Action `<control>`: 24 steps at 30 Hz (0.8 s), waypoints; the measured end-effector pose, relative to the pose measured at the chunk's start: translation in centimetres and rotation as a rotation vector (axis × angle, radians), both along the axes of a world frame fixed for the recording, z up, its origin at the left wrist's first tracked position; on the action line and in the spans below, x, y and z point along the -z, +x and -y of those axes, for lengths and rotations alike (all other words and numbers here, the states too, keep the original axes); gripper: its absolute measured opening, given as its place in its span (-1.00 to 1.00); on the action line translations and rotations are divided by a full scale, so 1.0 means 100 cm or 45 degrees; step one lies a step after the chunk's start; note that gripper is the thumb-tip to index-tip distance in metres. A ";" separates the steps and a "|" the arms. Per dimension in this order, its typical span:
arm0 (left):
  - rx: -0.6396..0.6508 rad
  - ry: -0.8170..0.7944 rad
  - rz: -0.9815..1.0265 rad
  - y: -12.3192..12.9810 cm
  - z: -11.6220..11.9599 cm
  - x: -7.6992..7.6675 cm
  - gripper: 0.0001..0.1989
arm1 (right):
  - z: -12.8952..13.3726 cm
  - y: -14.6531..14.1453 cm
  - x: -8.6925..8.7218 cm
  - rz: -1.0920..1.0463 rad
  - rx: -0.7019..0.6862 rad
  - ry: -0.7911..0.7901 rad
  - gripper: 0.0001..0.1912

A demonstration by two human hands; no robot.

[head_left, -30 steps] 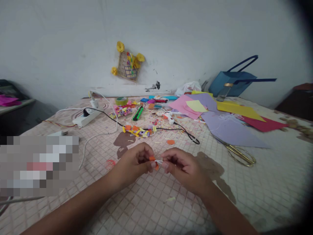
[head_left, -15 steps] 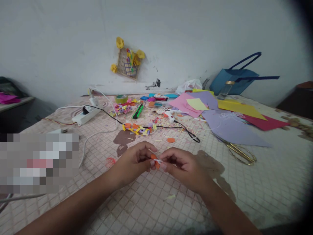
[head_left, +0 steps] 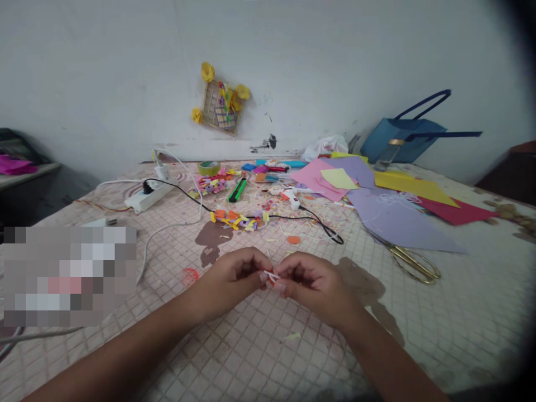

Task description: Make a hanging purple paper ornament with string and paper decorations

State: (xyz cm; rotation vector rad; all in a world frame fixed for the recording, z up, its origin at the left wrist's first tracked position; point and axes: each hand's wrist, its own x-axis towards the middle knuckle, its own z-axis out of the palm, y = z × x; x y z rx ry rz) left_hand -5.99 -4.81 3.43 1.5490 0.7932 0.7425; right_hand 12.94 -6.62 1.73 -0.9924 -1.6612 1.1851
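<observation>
My left hand [head_left: 234, 282] and my right hand [head_left: 316, 285] meet fingertip to fingertip above the patterned tablecloth. Between them is a small orange piece [head_left: 272, 281] with a thin white strip [head_left: 271, 274] across it. My left thumb and fingers pinch its left side, and my right thumb and fingers pinch its right side. Much of the orange piece is hidden by the fingertips. Beyond the hands lie an orange paper oval [head_left: 293, 240] and a string of colourful paper pieces [head_left: 238, 219].
A white glue gun [head_left: 294, 199], a green cutter [head_left: 238, 190] and tape [head_left: 209, 168] lie farther back. Gold-handled scissors [head_left: 414, 263] and coloured paper sheets [head_left: 397, 218] are at right. A power strip [head_left: 148, 196] with cables sits left; a blue bag [head_left: 402, 139] stands at back right.
Less of the orange piece shows between my fingertips, and the white strip now lies more slanted across it. My hands stay nearly in place; the whole view has shifted slightly.
</observation>
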 end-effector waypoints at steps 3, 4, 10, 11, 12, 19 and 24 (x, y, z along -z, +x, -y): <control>0.017 -0.004 0.014 0.000 0.001 0.000 -0.85 | -0.001 -0.001 0.001 -0.022 0.009 0.009 -0.89; 0.010 0.005 0.001 0.000 0.001 0.000 -0.84 | -0.001 -0.001 0.001 -0.015 0.013 0.020 -0.89; -0.052 0.059 -0.123 0.000 0.000 0.001 -0.83 | -0.001 -0.002 0.002 0.044 0.022 0.045 -0.91; -0.050 0.069 -0.135 -0.001 -0.001 0.001 -0.83 | 0.000 -0.002 0.002 0.050 0.017 0.048 -0.92; -0.046 0.077 -0.140 -0.001 -0.001 0.001 -0.84 | 0.000 -0.002 0.002 0.057 0.010 0.055 -0.93; 0.008 0.024 -0.147 -0.002 -0.001 0.002 -0.82 | 0.002 -0.003 0.006 -0.006 0.007 0.095 -0.63; 0.072 0.068 -0.168 -0.003 -0.002 0.002 -0.87 | 0.004 -0.004 0.007 0.043 0.004 0.111 -0.52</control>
